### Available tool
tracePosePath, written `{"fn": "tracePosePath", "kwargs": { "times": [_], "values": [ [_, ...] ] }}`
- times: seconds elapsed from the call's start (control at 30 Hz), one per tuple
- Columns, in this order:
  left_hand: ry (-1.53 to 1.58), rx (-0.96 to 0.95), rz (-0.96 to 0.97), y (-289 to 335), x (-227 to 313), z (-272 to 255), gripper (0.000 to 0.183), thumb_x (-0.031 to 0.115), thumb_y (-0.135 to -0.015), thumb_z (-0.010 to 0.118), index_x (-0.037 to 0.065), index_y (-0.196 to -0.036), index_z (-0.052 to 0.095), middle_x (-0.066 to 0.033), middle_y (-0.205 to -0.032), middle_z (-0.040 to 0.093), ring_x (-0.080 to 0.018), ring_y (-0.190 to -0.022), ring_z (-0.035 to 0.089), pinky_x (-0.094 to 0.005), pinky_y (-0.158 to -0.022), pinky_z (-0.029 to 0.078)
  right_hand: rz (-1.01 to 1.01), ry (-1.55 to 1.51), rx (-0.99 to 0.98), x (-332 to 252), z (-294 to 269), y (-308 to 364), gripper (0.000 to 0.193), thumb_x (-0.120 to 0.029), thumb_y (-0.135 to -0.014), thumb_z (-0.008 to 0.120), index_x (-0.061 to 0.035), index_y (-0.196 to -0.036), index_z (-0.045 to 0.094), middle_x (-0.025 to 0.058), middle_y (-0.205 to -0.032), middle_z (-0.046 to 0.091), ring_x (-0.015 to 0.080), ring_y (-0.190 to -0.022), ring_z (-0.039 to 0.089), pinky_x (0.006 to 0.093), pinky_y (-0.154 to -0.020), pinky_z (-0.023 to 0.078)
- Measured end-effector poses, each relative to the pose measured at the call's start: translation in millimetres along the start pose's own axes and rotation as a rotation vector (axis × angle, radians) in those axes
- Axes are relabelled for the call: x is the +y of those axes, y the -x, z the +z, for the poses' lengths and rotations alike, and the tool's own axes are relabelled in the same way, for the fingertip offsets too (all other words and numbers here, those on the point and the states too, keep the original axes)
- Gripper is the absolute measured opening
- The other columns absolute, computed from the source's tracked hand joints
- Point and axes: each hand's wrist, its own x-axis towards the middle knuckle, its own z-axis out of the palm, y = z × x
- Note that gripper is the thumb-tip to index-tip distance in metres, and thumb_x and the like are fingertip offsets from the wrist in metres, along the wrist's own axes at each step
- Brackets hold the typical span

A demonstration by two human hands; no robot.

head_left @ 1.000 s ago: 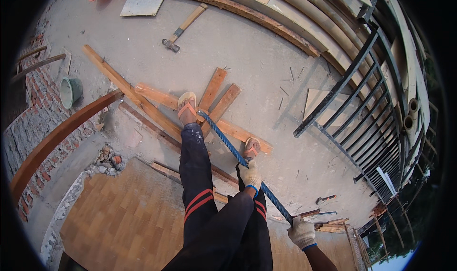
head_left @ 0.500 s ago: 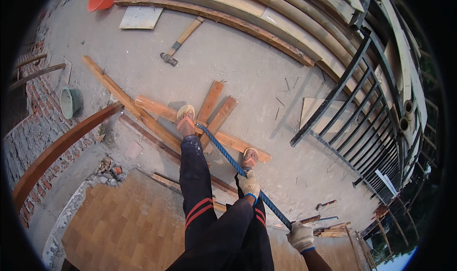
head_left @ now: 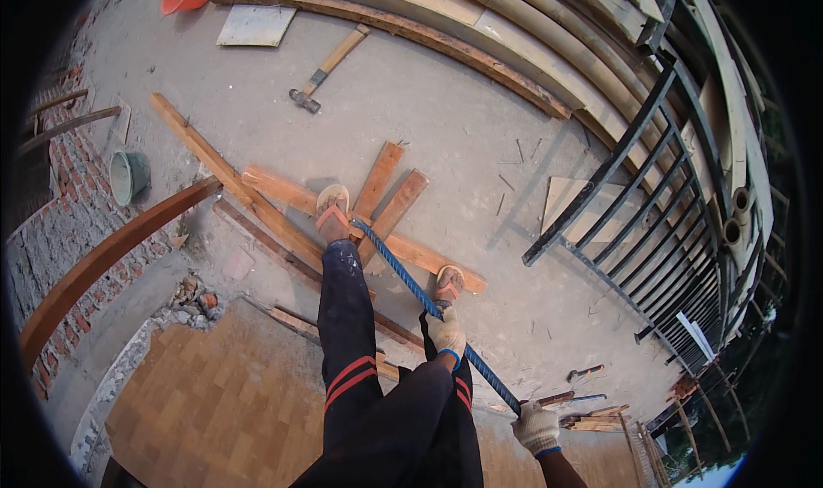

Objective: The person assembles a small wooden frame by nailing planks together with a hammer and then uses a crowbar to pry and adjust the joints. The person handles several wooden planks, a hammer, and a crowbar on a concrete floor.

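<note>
A long blue, spirally ribbed crowbar [head_left: 399, 269] slants from the planks near my left foot down toward the lower right. My left hand [head_left: 447, 331], in a pale knitted work glove, is wrapped round its middle. Lower down, my gloved right hand [head_left: 537, 428] grips its near end. The crowbar's far tip rests at a wooden plank [head_left: 420, 255], where two short wooden pieces, one [head_left: 377, 179] and another [head_left: 401, 205], meet it. My sandalled left foot [head_left: 333, 214] and right foot [head_left: 448, 282] stand on the long plank. Whether the tip is wedged under wood is hidden.
A hammer [head_left: 330, 68] lies beyond the planks, with several loose nails to its right. A black metal railing [head_left: 634, 205] and stacked timber [head_left: 480, 64] line the right and far sides. A bucket [head_left: 129, 178], broken brickwork and a beam [head_left: 111, 269] are at left.
Both hands keep their hold on the crowbar. The right hand and the crowbar's near end have shifted slightly left; the tip stays at the planks. The view has tilted a little.
</note>
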Motion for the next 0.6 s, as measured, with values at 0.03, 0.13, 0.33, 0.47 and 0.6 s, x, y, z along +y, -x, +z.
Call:
{"fn": "tracePosePath", "kwargs": {
  "times": [0.03,0.13,0.33,0.47,0.6],
  "values": [
    [0.056,-0.04,0.057,-0.3,1.4,0.3,0.028,0.022,-0.094,0.061,0.006,-0.114,0.051,-0.008,-0.084,0.056,-0.0191,-0.056,0.056,-0.0347,-0.045,0.045,-0.017,-0.035,-0.034,0.6,-0.2,0.2,0.034,-0.034,-0.078,0.072,-0.0112,-0.101,0.063,0.0134,-0.092,0.07,0.0321,-0.087,0.07,0.046,-0.072,0.054],
    [-0.022,-0.031,0.19,3.1,3.7,-1.4,0.028,0.022,-0.094,0.061,0.005,-0.115,0.05,-0.0075,-0.085,0.056,-0.0189,-0.055,0.055,-0.0342,-0.044,0.045,-0.038,-0.081,0.029,2.2,-1.5,-2.0,0.038,-0.033,-0.077,0.073,-0.0115,-0.107,0.062,0.0144,-0.091,0.07,0.0327,-0.085,0.07,0.0469,-0.069,0.054],
    [0.085,-0.061,0.023,5.4,11.3,-1.9,0.029,0.023,-0.094,0.063,0.008,-0.115,0.049,-0.0057,-0.083,0.055,-0.0188,-0.056,0.053,-0.0331,-0.047,0.043,-0.006,-0.073,0.01,5.5,-1.1,-4.0,0.035,-0.029,-0.078,0.072,-0.0129,-0.108,0.064,0.0139,-0.091,0.071,0.0317,-0.086,0.071,0.0462,-0.071,0.054],
    [0.09,-0.062,-0.092,6.4,13.0,0.5,0.027,0.023,-0.094,0.064,0.005,-0.11,0.051,-0.0063,-0.086,0.057,-0.0201,-0.069,0.055,-0.0335,-0.062,0.045,-0.047,-0.103,0.031,10.5,-0.6,-6.9,0.036,-0.029,-0.077,0.073,-0.012,-0.107,0.063,0.0141,-0.09,0.07,0.0323,-0.082,0.07,0.0464,-0.071,0.054],
    [0.179,-0.079,-0.049,4.2,2.8,2.2,0.024,0.02,-0.094,0.064,0.014,-0.11,0.048,-0.0003,-0.074,0.049,-0.0129,-0.045,0.047,-0.0304,-0.038,0.04,-0.05,-0.087,0.044,16.9,7.2,-13.0,0.037,-0.03,-0.075,0.074,-0.0118,-0.106,0.063,0.0133,-0.087,0.069,0.0329,-0.079,0.069,0.0467,-0.068,0.054]
  ]
}}
